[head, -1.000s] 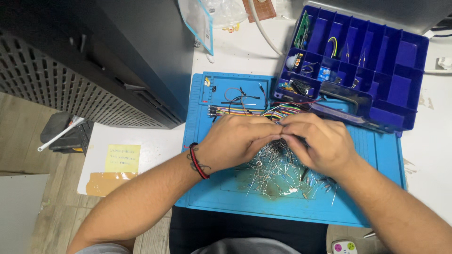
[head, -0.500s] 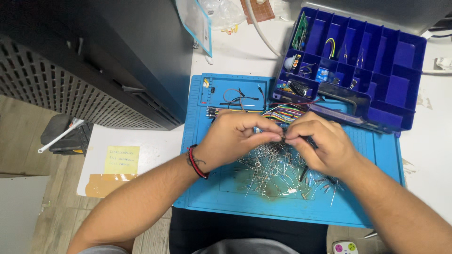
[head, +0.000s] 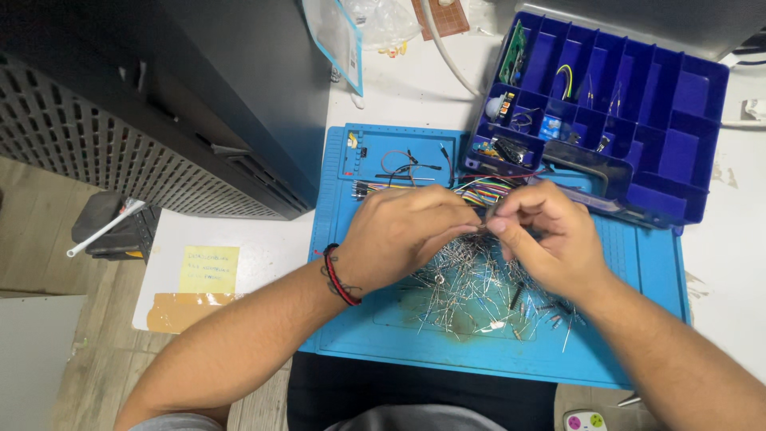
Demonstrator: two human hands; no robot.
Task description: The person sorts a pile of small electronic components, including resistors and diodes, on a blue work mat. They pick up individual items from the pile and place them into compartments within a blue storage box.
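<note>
Blue silicone mat (head: 383,335) covered the white worktop (head: 263,255), strewn with a pile of thin wire-legged components (head: 471,291). Above that pile the left hand (head: 399,235) and right hand (head: 546,239) met, each grip pinched closed on one small component (head: 484,227) between the fingertips. A blue compartment box (head: 638,112) sat just behind, near coloured jumper wires (head: 479,191).

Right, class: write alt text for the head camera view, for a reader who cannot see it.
Two bare hands, left hand and right hand, meet fingertip to fingertip over a loose pile of thin wire-legged components on a blue work mat. A dark blue compartment box sits behind, a black perforated case to the left.
</note>
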